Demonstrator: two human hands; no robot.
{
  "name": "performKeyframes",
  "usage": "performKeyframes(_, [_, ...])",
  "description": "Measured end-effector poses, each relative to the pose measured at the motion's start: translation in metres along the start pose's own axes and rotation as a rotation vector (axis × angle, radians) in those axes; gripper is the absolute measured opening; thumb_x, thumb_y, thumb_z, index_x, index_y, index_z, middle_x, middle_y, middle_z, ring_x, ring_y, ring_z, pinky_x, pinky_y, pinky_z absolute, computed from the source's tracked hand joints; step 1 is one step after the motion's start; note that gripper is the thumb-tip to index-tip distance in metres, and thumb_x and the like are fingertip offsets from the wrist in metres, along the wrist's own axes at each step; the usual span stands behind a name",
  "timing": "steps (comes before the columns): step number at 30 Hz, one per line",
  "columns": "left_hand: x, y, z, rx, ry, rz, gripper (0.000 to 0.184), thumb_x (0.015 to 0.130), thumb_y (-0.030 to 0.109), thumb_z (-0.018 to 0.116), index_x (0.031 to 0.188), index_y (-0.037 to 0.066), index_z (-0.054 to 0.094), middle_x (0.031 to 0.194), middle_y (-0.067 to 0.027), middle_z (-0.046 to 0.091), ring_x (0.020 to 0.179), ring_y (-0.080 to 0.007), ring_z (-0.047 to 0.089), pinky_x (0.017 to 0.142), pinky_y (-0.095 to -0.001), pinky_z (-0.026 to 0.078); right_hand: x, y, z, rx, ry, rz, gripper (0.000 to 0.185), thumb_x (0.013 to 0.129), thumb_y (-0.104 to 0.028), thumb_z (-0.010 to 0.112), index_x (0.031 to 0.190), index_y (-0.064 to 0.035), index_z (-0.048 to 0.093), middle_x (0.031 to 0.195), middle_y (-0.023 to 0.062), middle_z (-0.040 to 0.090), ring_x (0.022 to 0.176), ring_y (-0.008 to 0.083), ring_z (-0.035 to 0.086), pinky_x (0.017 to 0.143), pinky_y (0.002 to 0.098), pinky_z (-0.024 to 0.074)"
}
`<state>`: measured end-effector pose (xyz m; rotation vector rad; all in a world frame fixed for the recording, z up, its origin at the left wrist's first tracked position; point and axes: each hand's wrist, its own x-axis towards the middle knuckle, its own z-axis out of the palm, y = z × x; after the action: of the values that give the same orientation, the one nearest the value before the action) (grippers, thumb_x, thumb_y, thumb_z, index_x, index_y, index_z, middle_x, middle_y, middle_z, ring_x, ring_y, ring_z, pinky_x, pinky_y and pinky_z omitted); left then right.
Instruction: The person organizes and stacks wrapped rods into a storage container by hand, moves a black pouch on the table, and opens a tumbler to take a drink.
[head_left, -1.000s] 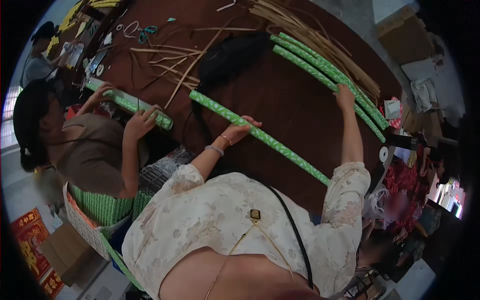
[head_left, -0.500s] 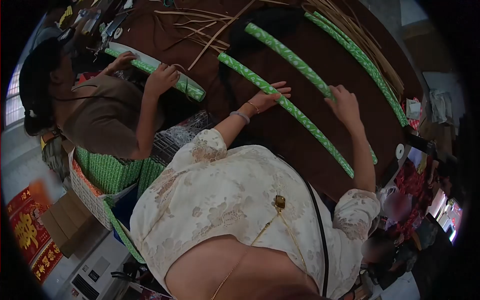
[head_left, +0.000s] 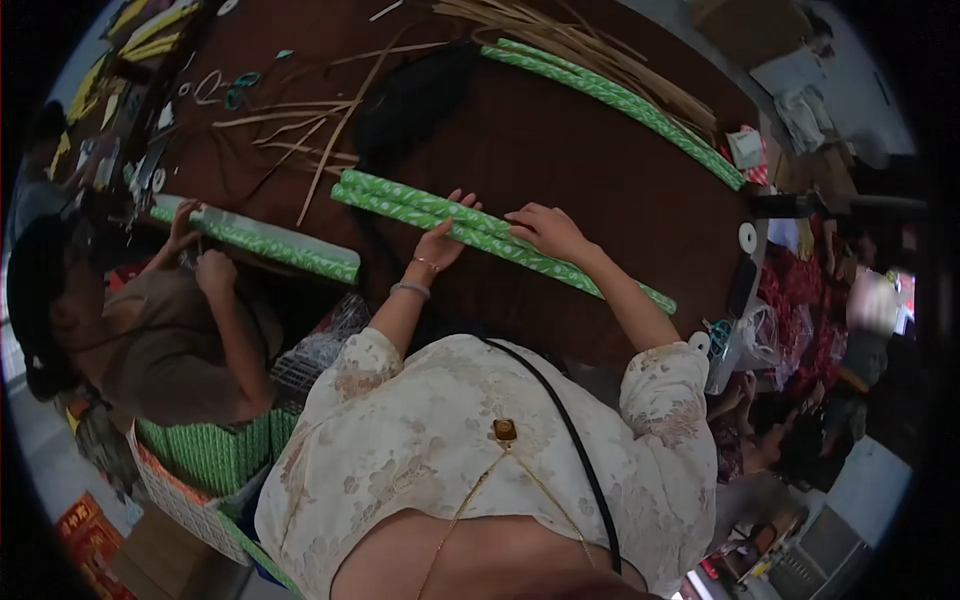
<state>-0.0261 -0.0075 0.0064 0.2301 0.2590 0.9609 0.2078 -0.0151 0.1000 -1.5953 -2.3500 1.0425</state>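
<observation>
Two long green rolls of patterned paper lie side by side, slanting across in front of me: the farther roll extends more to the right, the nearer roll more to the left. My left hand is wrapped round both from beneath, thumb on the near side and fingertips showing beyond. On their top, my right hand presses with bent fingers. Two more green rolls rest at the far side of the dark brown table.
A co-worker at left handles a partly rolled green-and-white sheet. Brown strips lie at the back, a dark bundle nearer. A white basket holds many green rolls. Scissors and a white tape roll are on the table.
My right hand has brought its roll over beside the one in my left hand, so the two now lie together. The camera view has shifted. The co-worker's hands have moved along their sheet.
</observation>
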Motion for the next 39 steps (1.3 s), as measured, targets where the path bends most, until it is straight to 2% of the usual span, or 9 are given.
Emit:
performKeyframes(2, [-0.001, 0.001, 0.002, 0.025, 0.03, -0.012, 0.072, 0.081, 0.02, 0.065, 0.14, 0.013, 0.024, 0.143, -0.0095, 0.03, 0.132, -0.0275, 0.028, 0.107, -0.0448, 0.026, 0.009, 0.026, -0.012, -0.105, 0.242, -0.052, 0.029, 0.087, -0.029, 0.056, 0.11, -0.0109, 0.061, 0.106, 0.0068, 0.058, 0.096, 0.0252, 0.056, 0.083, 0.0362, 0.0427])
performKeyframes(7, [-0.001, 0.004, -0.001, -0.063, -0.049, -0.025, 0.068, 0.085, 0.023, 0.06, 0.141, 0.012, 0.023, 0.145, -0.0098, 0.026, 0.133, -0.028, 0.025, 0.108, -0.044, 0.026, 0.046, 0.12, -0.082, -0.327, 0.6, 0.29, 0.034, 0.084, -0.024, 0.059, 0.115, -0.0099, 0.057, 0.117, 0.0082, 0.053, 0.106, 0.0276, 0.051, 0.091, 0.0416, 0.0391])
performKeyframes(12, [0.001, 0.004, -0.001, -0.07, -0.024, -0.031, 0.072, 0.083, 0.026, 0.063, 0.141, 0.011, 0.023, 0.145, -0.0095, 0.026, 0.134, -0.0281, 0.024, 0.109, -0.045, 0.023, 0.068, 0.186, -0.135, -0.506, 0.465, 0.674, 0.046, 0.088, -0.023, 0.056, 0.13, -0.0098, 0.041, 0.132, 0.0091, 0.042, 0.118, 0.0287, 0.043, 0.094, 0.0454, 0.0395])
performKeyframes(20, [-0.001, 0.005, 0.005, -0.041, 0.035, -0.054, 0.078, 0.08, 0.032, 0.065, 0.142, 0.013, 0.021, 0.145, -0.0084, 0.026, 0.134, -0.028, 0.022, 0.11, -0.045, 0.02, 0.076, 0.2, -0.148, -0.565, 0.317, 0.745, 0.045, 0.081, -0.033, 0.066, 0.119, -0.0127, 0.052, 0.118, 0.0099, 0.048, 0.112, 0.029, 0.045, 0.091, 0.046, 0.0392])
performKeyframes(24, [0.001, 0.005, 0.005, -0.099, -0.024, -0.044, 0.072, 0.083, 0.027, 0.063, 0.141, 0.012, 0.023, 0.145, -0.01, 0.027, 0.134, -0.0275, 0.025, 0.11, -0.043, 0.021, 0.061, 0.204, -0.142, -0.566, 0.3, 0.628, 0.044, 0.083, -0.031, 0.063, 0.121, -0.0137, 0.05, 0.111, 0.0101, 0.051, 0.106, 0.0282, 0.049, 0.087, 0.0447, 0.04])
performKeyframes(27, [0.0, 0.006, 0.006, -0.057, 0.006, -0.054, 0.077, 0.08, 0.03, 0.065, 0.142, 0.014, 0.022, 0.146, -0.0092, 0.025, 0.134, -0.0278, 0.024, 0.11, -0.0442, 0.02, 0.037, 0.199, -0.14, -0.541, 0.306, 0.322, 0.043, 0.087, -0.027, 0.057, 0.126, -0.0147, 0.044, 0.102, 0.0103, 0.055, 0.096, 0.0292, 0.054, 0.081, 0.0411, 0.0412])
performKeyframes(30, [0.001, 0.006, 0.008, -0.033, 0.005, -0.058, 0.078, 0.08, 0.032, 0.066, 0.142, 0.014, 0.022, 0.146, -0.0082, 0.024, 0.134, -0.0272, 0.024, 0.11, -0.0454, 0.02, 0.015, 0.178, -0.138, -0.506, 0.302, 0.2, 0.04, 0.09, -0.028, 0.052, 0.127, -0.014, 0.042, 0.103, 0.0097, 0.054, 0.094, 0.0285, 0.053, 0.081, 0.0419, 0.0405])
performKeyframes(34, [0.002, 0.004, 0.008, -0.002, 0.005, -0.045, 0.078, 0.08, 0.035, 0.065, 0.141, 0.013, 0.023, 0.146, -0.0074, 0.025, 0.134, -0.0277, 0.024, 0.11, -0.0455, 0.02, -0.02, 0.129, -0.132, -0.49, 0.339, 0.208, 0.041, 0.091, -0.027, 0.051, 0.128, -0.0114, 0.042, 0.097, 0.0103, 0.054, 0.09, 0.029, 0.053, 0.078, 0.0408, 0.0401])
performKeyframes(39, [0.006, 0.001, -0.004, -0.062, -0.062, -0.02, 0.074, 0.081, 0.032, 0.065, 0.141, 0.012, 0.026, 0.145, -0.0079, 0.027, 0.133, -0.028, 0.026, 0.11, -0.045, 0.02, -0.045, 0.059, -0.115, -0.355, 0.196, 0.115, 0.039, 0.09, -0.026, 0.051, 0.124, -0.0094, 0.044, 0.093, 0.0102, 0.055, 0.084, 0.0283, 0.054, 0.076, 0.0386, 0.0405])
